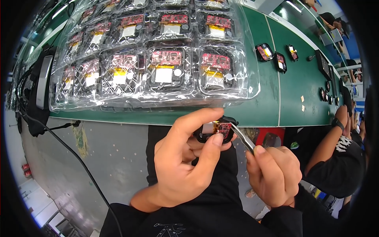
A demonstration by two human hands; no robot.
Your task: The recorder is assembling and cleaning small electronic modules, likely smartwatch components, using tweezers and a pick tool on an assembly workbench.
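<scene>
My left hand [185, 162] grips a small black device housing [216, 130] between thumb and fingers, just off the table's near edge. A red circuit board and a silvery-grey part with a yellow strip show inside the housing. My right hand [274, 173] is closed around metal tweezers [244, 139], whose tips reach the housing's right edge by the board. Whether the tips touch the board or the rim, I cannot tell. Beyond my hands stands a clear plastic tray [158, 98] with rows of similar black housings, each holding a red board and a white part.
Several loose housings [280, 62] lie on the green table [260, 110] to the right of the tray. A black pouch-like item [39, 87] with cables stands at the left. At the right a co-worker's arm [327, 138] rests near the table edge. A black cable [79, 158] hangs down at left.
</scene>
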